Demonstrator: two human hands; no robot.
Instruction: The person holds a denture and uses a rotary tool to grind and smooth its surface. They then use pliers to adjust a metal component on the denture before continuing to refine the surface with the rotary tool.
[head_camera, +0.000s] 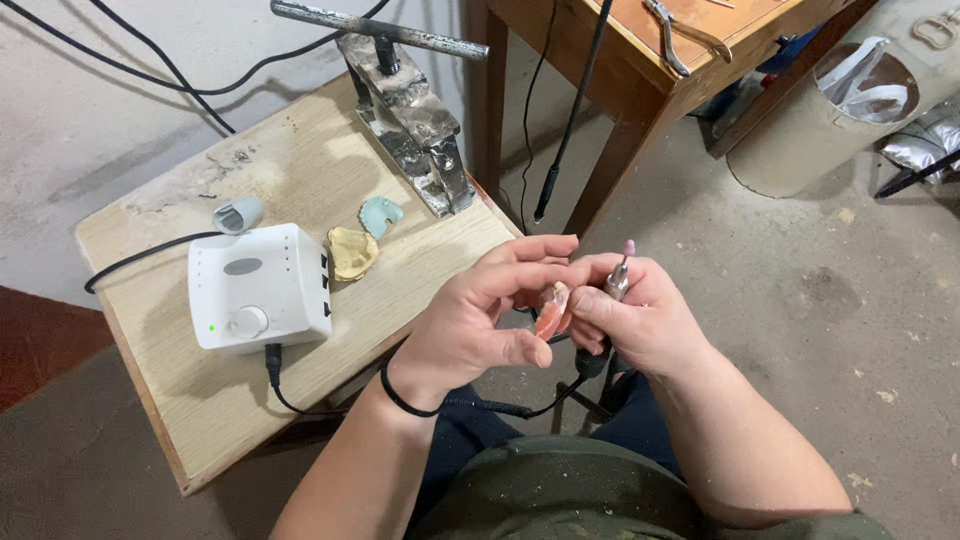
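Hands: left hand pinches pink piece (translucent); right hand w/ handpiece.

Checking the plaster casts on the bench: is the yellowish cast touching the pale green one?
Apart. The head view shows bare wood between the yellowish cast and the pale green cast.

A white boxy control unit sits on the pale wooden counter, near a cream dental cast, a pale-green cast and a grimy metal press.
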